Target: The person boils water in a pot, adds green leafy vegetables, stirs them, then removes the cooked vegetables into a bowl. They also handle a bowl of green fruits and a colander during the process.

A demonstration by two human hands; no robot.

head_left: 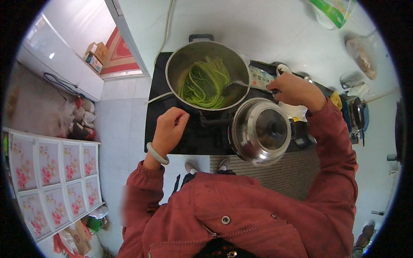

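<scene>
A deep metal pot (171,77) with black handles stands on the black countertop (161,142). Green noodle-like strands (206,84) lie in liquid inside it. A metal ladle (237,83) dips among the strands, its handle crossing the right rim. My right hand (297,92) pinches the handle's far end, above a printed packet (261,77). Curled and with nothing visible in it, my left hand (171,129) hovers at the pot's near left side. Between the pot and my right sleeve sits a steel pot with a domed glass-centred lid (263,129).
A white cable (165,35) runs down the wall to the counter. Behind my right hand are a small white cup (283,68) and a plastic bag (295,111). Bags (361,58) hang on the wall. A flowered drawer unit (58,180) stands on the left.
</scene>
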